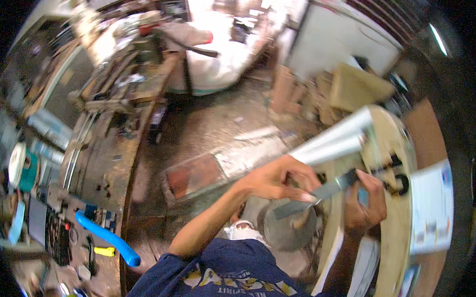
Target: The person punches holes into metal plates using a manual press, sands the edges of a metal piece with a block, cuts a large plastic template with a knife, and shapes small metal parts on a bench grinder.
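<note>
- Inside a cluttered workshop, a person is holding a flat grey strip (329,190) in mid-air, its length slanting between the two hands.
- The fingers of the left hand (279,177) are pinching the strip near its middle, the thumb showing along it, probably steadying it while leaving the lower end free.
- The fingers of the right hand (367,207) are curling against the raised end, seemingly setting the tilt; blur is hiding exactly where that thumb is pressing.
- Beneath the left fingers, a round grey top (284,238) is sitting low, perhaps a stool's.
- Just beyond the right fingers, a black curved piece (404,183) is lying on a pale wooden surface (395,253), presumably within easy reach; a white sheet (432,210) is lying farther right.
- Well left of the left fingers, a blue curved tube (109,238) is resting on a brown surface (101,169) near a small yellow item (104,251), both apparently parked out of the way.
</note>
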